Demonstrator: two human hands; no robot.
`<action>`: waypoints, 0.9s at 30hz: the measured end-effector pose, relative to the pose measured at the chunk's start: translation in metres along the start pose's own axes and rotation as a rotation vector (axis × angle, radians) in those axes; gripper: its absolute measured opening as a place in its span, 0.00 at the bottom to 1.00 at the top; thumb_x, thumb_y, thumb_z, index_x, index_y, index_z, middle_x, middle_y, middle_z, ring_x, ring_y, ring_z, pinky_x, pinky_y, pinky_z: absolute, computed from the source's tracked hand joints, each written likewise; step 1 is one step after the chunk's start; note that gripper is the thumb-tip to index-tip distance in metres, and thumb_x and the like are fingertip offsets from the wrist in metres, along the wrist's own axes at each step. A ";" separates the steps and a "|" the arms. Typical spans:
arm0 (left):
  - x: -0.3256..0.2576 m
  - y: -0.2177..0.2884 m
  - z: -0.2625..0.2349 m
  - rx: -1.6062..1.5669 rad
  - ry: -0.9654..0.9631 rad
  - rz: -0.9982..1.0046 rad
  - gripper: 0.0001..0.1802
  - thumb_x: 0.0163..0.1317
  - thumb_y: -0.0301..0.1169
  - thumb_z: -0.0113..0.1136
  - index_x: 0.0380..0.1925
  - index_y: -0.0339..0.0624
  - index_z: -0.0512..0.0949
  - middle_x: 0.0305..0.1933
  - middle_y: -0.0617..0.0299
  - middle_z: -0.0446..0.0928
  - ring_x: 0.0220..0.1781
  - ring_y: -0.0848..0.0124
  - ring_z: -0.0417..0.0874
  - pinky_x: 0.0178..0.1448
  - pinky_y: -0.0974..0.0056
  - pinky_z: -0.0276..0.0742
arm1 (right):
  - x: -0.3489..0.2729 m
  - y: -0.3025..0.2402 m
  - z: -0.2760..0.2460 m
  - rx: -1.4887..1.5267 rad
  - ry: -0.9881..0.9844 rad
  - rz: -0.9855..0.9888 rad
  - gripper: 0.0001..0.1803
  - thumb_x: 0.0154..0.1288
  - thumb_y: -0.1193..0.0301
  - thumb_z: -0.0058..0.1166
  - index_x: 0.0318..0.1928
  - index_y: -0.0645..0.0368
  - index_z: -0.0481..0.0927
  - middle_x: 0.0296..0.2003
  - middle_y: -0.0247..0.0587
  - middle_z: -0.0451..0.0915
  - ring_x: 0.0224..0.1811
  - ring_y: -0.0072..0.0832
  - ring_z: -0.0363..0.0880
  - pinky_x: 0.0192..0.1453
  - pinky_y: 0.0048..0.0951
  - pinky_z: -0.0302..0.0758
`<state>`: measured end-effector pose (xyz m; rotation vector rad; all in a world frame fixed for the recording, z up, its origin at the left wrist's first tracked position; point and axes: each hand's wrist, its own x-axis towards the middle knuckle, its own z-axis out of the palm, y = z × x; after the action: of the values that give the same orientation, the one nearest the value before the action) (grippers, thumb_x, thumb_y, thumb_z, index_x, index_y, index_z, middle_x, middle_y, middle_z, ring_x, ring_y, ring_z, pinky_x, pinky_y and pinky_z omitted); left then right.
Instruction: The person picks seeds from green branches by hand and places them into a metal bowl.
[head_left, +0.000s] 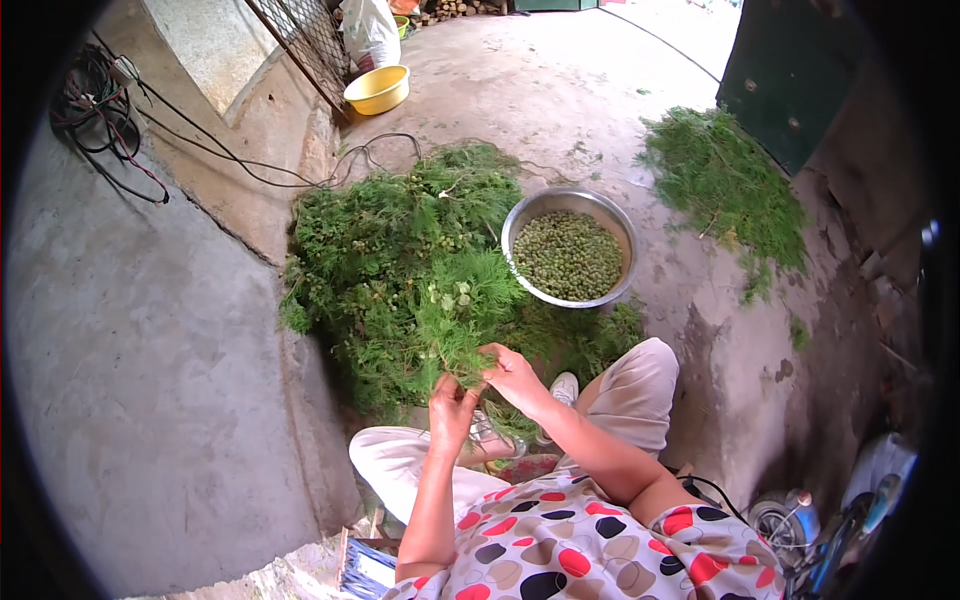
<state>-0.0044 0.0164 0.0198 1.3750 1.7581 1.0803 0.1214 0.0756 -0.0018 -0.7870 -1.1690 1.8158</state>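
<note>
My left hand (pixel 454 408) is closed round the lower end of a feathery green conifer branch (pixel 462 312), which points away from me over the pile. Close beside it, my right hand (pixel 511 374) pinches at the same branch with thumb and fingers. Pale green cones show among its sprays. Beneath and beyond lies a large pile of cut conifer branches (pixel 370 235). A metal basin (pixel 514 207) stands to the right of the pile, holding many small round green cones (pixel 567 256). What exactly the right fingertips grip is too small to make out.
A second heap of green branches (pixel 725 180) lies at the right, near a dark green door (pixel 790 85). A yellow basin (pixel 378 90) and a white sack (pixel 370 35) stand at the far left. Black cable (pixel 240 160) trails from the left wall. Wheeled equipment (pixel 790 520) sits behind right.
</note>
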 end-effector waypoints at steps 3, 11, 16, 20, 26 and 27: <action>-0.002 0.014 0.003 -0.042 -0.057 -0.107 0.30 0.52 0.31 0.65 0.52 0.33 0.63 0.39 0.53 0.71 0.41 0.65 0.78 0.42 0.64 0.74 | 0.005 0.014 -0.009 0.032 0.110 -0.019 0.16 0.59 0.82 0.44 0.49 0.62 0.69 0.38 0.31 0.75 0.37 0.15 0.71 0.41 0.17 0.67; 0.003 -0.001 0.016 -0.826 -0.077 -0.245 0.33 0.65 0.44 0.47 0.61 0.31 0.53 0.58 0.52 0.63 0.60 0.63 0.66 0.64 0.60 0.62 | 0.005 0.017 -0.016 -0.121 0.352 -0.100 0.18 0.56 0.85 0.42 0.48 0.63 0.72 0.42 0.34 0.76 0.44 0.20 0.72 0.49 0.21 0.66; 0.014 -0.009 0.022 -0.934 -0.036 -0.343 0.23 0.64 0.44 0.49 0.51 0.39 0.65 0.51 0.60 0.71 0.53 0.71 0.71 0.58 0.64 0.65 | 0.001 0.025 -0.018 0.071 0.320 0.045 0.16 0.54 0.84 0.43 0.44 0.64 0.75 0.36 0.32 0.77 0.37 0.19 0.72 0.42 0.21 0.67; 0.023 0.015 0.019 -1.024 -0.005 -0.361 0.17 0.63 0.41 0.51 0.46 0.42 0.70 0.45 0.62 0.75 0.47 0.72 0.74 0.53 0.65 0.67 | -0.001 0.031 -0.013 0.247 0.275 0.096 0.17 0.54 0.85 0.44 0.45 0.64 0.75 0.39 0.35 0.78 0.40 0.23 0.75 0.48 0.24 0.68; 0.031 0.024 0.019 -0.938 0.074 -0.313 0.11 0.61 0.31 0.56 0.41 0.38 0.75 0.41 0.62 0.77 0.39 0.74 0.76 0.42 0.69 0.72 | -0.006 0.021 -0.009 0.222 0.280 0.173 0.15 0.51 0.83 0.46 0.41 0.64 0.75 0.36 0.35 0.78 0.37 0.22 0.74 0.43 0.24 0.68; 0.033 0.018 0.021 -0.938 0.074 -0.296 0.13 0.59 0.29 0.57 0.43 0.36 0.73 0.42 0.60 0.77 0.39 0.73 0.76 0.42 0.68 0.73 | -0.006 0.023 -0.012 0.188 0.261 0.183 0.14 0.51 0.83 0.46 0.41 0.64 0.75 0.35 0.34 0.77 0.37 0.21 0.73 0.43 0.23 0.68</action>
<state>0.0136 0.0548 0.0260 0.4853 1.1593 1.5035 0.1278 0.0698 -0.0268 -1.0112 -0.7674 1.8707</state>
